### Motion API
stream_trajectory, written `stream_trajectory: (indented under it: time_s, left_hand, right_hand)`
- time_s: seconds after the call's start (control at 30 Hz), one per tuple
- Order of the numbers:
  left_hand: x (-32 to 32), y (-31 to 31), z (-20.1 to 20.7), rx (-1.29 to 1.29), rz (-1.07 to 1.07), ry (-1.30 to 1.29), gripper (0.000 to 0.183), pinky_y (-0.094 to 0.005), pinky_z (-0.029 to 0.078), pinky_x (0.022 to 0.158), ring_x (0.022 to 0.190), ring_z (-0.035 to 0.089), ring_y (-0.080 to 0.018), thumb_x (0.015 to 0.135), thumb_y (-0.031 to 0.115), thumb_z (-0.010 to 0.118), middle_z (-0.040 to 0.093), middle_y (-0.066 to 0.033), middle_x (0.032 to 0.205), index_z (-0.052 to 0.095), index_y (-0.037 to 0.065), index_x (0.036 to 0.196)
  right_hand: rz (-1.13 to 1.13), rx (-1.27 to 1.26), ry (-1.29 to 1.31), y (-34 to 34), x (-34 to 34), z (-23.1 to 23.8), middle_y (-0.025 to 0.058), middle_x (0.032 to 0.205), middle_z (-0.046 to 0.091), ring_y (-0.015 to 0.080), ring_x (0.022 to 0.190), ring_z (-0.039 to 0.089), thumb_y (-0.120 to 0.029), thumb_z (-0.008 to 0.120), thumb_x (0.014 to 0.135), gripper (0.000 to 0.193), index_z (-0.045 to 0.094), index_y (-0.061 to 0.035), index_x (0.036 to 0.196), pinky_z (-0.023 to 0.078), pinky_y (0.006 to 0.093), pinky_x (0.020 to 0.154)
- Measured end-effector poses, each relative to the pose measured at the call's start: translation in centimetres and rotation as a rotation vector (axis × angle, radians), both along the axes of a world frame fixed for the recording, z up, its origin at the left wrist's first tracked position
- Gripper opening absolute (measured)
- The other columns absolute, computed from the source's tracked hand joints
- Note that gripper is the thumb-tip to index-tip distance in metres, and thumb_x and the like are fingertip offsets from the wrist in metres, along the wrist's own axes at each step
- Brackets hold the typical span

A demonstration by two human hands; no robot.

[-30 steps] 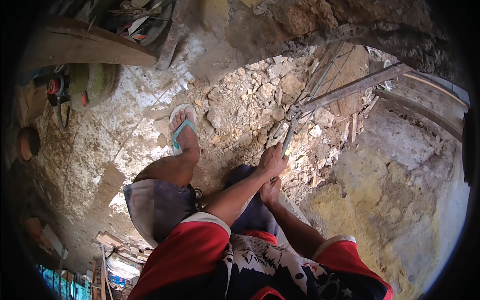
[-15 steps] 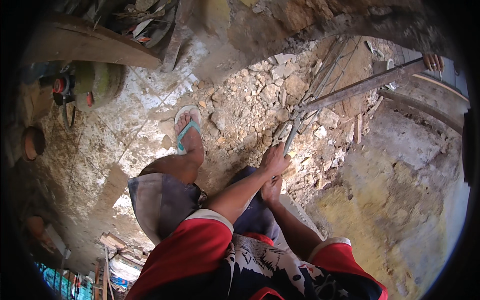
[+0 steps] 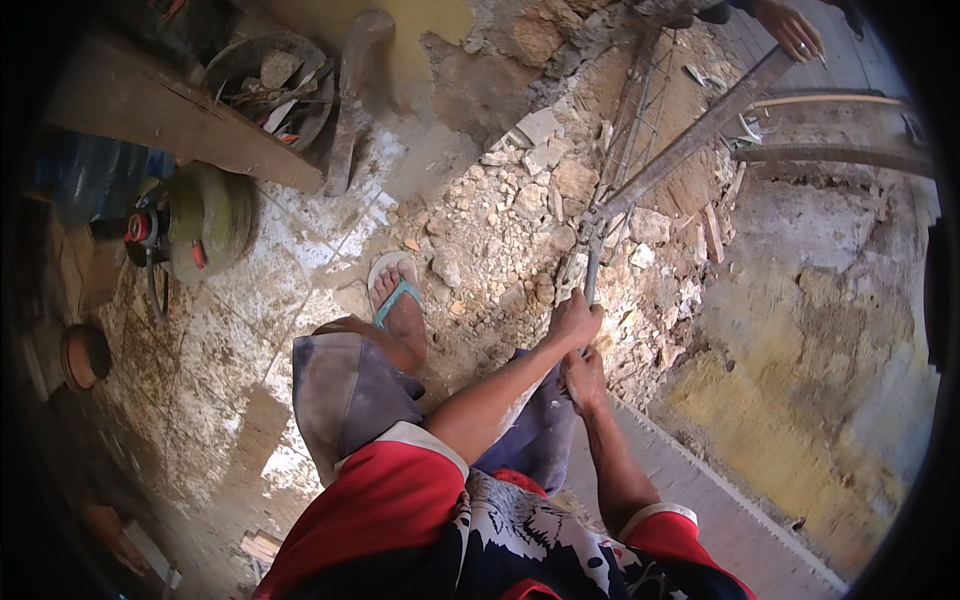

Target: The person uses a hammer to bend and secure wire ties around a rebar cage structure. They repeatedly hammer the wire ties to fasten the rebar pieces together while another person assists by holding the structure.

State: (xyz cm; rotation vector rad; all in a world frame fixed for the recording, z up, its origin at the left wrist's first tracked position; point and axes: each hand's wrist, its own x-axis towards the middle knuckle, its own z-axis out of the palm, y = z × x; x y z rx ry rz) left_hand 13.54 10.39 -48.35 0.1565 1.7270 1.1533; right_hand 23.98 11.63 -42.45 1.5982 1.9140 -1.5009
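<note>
My left hand [image 3: 576,320] is closed round a grey metal bar [image 3: 593,268] that points up and away from me. Just below it, my right hand [image 3: 584,380] is closed too, apparently on the lower part of the same bar; my fingers hide most of that end. The bar's far end meets the near end of a long brown beam [image 3: 690,142], and I cannot tell how they are joined. Another person's hand [image 3: 790,30] is at the beam's far end. Beside this joint, thin steel rods tied into a narrow frame [image 3: 637,110] run away over the rubble.
Broken stone and rubble [image 3: 510,220] cover the ground ahead. My sandalled foot [image 3: 398,295] stands at their left edge. Farther left are a green gas cylinder [image 3: 210,220], a wooden plank [image 3: 180,115] and a bucket of debris [image 3: 275,85]. A yellowish worn wall [image 3: 800,390] lies to the right.
The whole view has shifted, showing more of the other person's hand and the bucket. Both my hands still grip the bar, which now looks more upright in the picture.
</note>
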Motion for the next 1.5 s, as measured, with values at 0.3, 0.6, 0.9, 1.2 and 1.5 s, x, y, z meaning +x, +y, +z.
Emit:
stream_trajectory:
  time_s: [0.3, 0.6, 0.9, 1.2, 1.5]
  left_hand:
    - [-0.4, 0.9, 0.3, 0.067, 0.005, -0.074, 0.066, -0.0503, 0.051, 0.097, 0.11, 0.065, -0.0462, 0.093, 0.044, 0.055, 0.065, -0.0348, 0.116, 0.05, -0.011, 0.129]
    - [0.5, 0.3, 0.5, 0.141, 0.061, -0.098, 0.063, -0.0488, 0.049, 0.098, 0.114, 0.063, -0.0456, 0.094, 0.047, 0.055, 0.065, -0.033, 0.119, 0.059, -0.008, 0.125]
    - [0.6, 0.7, -0.9, 0.125, 0.049, -0.172, 0.063, -0.0477, 0.049, 0.099, 0.116, 0.063, -0.0429, 0.095, 0.044, 0.054, 0.062, -0.0316, 0.125, 0.055, -0.009, 0.129]
    - [-1.5, -1.0, -2.6, 0.088, -0.039, -0.058, 0.062, -0.0468, 0.052, 0.092, 0.106, 0.068, -0.0418, 0.093, 0.044, 0.054, 0.068, -0.0311, 0.109, 0.06, -0.012, 0.118]
    - [-2.8, -0.5, 0.0, 0.066, -0.132, -0.088, 0.058, -0.0467, 0.055, 0.085, 0.089, 0.072, -0.0404, 0.094, 0.041, 0.049, 0.069, -0.0334, 0.096, 0.063, -0.014, 0.109]
  right_hand:
    - [0.052, -0.056, 0.007, 1.6, -1.6, 2.8, 0.0046, 0.059, 0.053, 0.0158, 0.046, 0.052, -0.02, 0.054, 0.098, 0.024, 0.053, 0.0013, 0.088, 0.045, 0.0318, 0.048]
    - [-0.028, -0.069, 0.025, 0.3, -1.4, 4.2, 0.003, 0.064, 0.048, 0.0146, 0.049, 0.046, -0.014, 0.052, 0.1, 0.015, 0.049, -0.0009, 0.093, 0.044, 0.0328, 0.049]
    - [-0.048, -0.078, 0.024, 0.5, -1.5, 3.6, 0.0033, 0.064, 0.051, 0.0148, 0.05, 0.05, -0.016, 0.052, 0.098, 0.017, 0.051, -0.0011, 0.092, 0.045, 0.0323, 0.048]
    - [0.107, 0.075, 0.001, -1.7, -3.1, 2.0, 0.0125, 0.074, 0.062, 0.0231, 0.06, 0.061, -0.023, 0.053, 0.098, 0.029, 0.053, 0.0055, 0.104, 0.048, 0.0369, 0.057]
    - [0.233, 0.397, 0.006, -1.3, -0.4, -3.5, 0.0261, 0.099, 0.068, 0.0332, 0.088, 0.068, -0.023, 0.057, 0.094, 0.049, 0.049, 0.0137, 0.125, 0.054, 0.0416, 0.082]
